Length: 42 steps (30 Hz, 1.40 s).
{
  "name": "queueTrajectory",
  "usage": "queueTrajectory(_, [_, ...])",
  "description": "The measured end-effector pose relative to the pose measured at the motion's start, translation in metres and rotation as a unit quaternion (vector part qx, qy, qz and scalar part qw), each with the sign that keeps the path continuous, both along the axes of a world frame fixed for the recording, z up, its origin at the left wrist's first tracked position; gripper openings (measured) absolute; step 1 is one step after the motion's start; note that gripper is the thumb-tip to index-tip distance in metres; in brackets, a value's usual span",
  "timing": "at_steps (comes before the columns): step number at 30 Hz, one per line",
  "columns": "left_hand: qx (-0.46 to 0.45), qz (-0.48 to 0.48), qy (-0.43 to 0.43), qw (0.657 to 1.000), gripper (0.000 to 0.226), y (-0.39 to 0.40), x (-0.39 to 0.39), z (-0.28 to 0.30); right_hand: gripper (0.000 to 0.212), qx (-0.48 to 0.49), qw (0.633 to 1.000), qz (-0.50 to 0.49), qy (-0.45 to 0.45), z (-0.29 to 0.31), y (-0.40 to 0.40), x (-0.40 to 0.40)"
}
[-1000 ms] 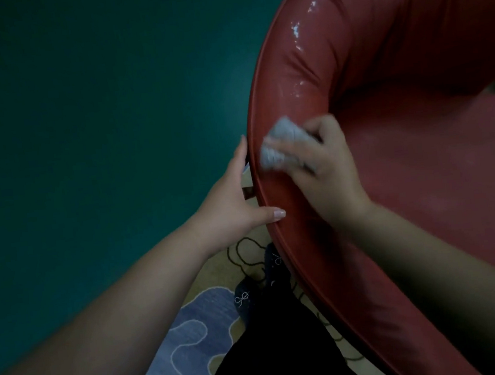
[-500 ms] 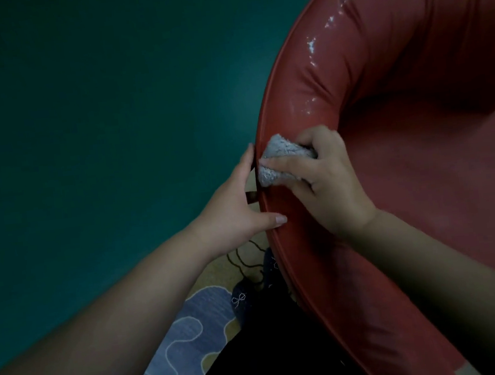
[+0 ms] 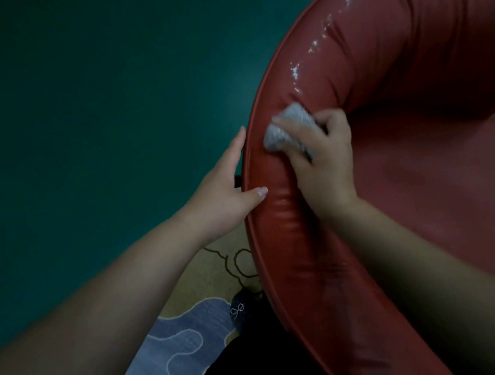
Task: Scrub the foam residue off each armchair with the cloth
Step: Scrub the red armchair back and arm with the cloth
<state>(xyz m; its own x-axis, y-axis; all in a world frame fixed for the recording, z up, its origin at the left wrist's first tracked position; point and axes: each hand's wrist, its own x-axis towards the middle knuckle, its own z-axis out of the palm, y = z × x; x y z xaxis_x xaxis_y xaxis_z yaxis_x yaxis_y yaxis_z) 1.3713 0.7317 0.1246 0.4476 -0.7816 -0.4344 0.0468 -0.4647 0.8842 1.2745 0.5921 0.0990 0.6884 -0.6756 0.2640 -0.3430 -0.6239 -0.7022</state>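
I see the red armchair [image 3: 397, 171] filling the right of view, its padded rim arcing from 1 o'clock down to 5 o'clock, glossy with wet white specks toward 1 o'clock. My right hand [image 3: 323, 161] grips the bunched grey cloth [image 3: 287, 131] against the rim. At its 9 o'clock, my left hand [image 3: 225, 189] rests straight-fingered on the rim's outer edge.

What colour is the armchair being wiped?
The armchair is red, a glossy leather-like surface, seen in the head view, the only one.
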Motion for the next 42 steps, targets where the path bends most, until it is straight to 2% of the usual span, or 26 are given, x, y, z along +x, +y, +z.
queueTrajectory(4, [0.0, 0.019, -0.013, 1.0, 0.089, -0.016, 0.006, 0.0, 0.031, 0.011, 0.999, -0.037, -0.035, 0.001, -0.029, 0.03])
queueTrajectory(8, [-0.002, 0.035, -0.055, 0.998, 0.071, -0.027, 0.009, -0.002, 0.037, 0.079, 0.995, -0.052, -0.038, -0.01, 0.017, -0.023])
queueTrajectory(10, [-0.004, 0.039, -0.066, 0.997, 0.063, -0.032, 0.012, -0.004, 0.038, 0.08, 0.995, -0.051, -0.036, -0.011, 0.021, -0.029])
queueTrajectory(13, [-0.014, 0.042, -0.072, 0.996, 0.056, -0.045, 0.019, -0.006, 0.033, 0.032, 0.994, -0.094, -0.035, -0.007, -0.018, 0.014])
queueTrajectory(16, [-0.031, 0.046, -0.08, 0.995, 0.052, -0.063, 0.028, -0.007, 0.032, 0.048, 0.985, -0.149, -0.072, -0.002, -0.049, 0.047])
queueTrajectory(21, [-0.037, 0.018, -0.094, 0.995, 0.047, -0.09, 0.05, -0.009, 0.042, 0.077, 0.99, -0.109, -0.042, -0.002, 0.003, 0.008])
queueTrajectory(27, [-0.061, -0.019, -0.053, 0.997, 0.044, -0.1, 0.075, -0.009, 0.035, -0.024, 0.985, -0.168, 0.003, 0.012, -0.053, 0.069])
queueTrajectory(34, [-0.063, -0.095, -0.005, 0.993, 0.044, -0.116, 0.102, -0.007, 0.042, 0.023, 0.984, -0.174, -0.008, 0.013, -0.007, 0.048])
queueTrajectory(38, [-0.066, -0.116, 0.02, 0.991, 0.046, -0.127, 0.108, -0.009, 0.035, -0.017, 0.974, -0.226, 0.005, 0.019, -0.065, 0.085])
queueTrajectory(40, [-0.069, -0.12, 0.016, 0.99, 0.047, -0.131, 0.109, -0.01, 0.034, 0.0, 0.963, -0.27, -0.008, 0.02, -0.094, 0.099])
queueTrajectory(42, [-0.066, -0.122, 0.016, 0.99, 0.047, -0.138, 0.11, -0.012, 0.034, 0.016, 0.963, -0.268, -0.013, 0.018, -0.096, 0.098])
